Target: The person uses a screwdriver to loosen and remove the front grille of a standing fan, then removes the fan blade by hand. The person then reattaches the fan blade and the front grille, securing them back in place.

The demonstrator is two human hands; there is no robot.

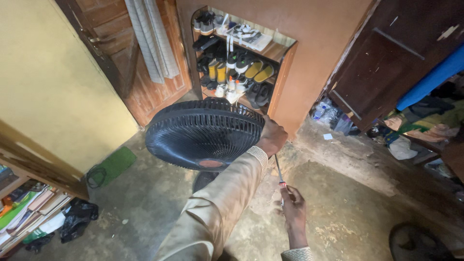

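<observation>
Black plastic fan grille point(203, 133), head view: raised above the concrete floor point(348, 203), tilted, red hub cap at its lower rim. Left hand point(271, 137), arm outstretched in tan sleeve, fingers curled over the grille's right edge. Right hand point(293, 210), lower, fingers wrapped closed around a screwdriver point(279, 175), shaft angled up toward the left hand. Shoe shelf point(237, 58) behind, against the brown wall. Books point(29, 208) stacked at the floor's lower left corner; dark bag point(77, 217) beside them. Green mat point(113, 164) by the yellow wall.
</observation>
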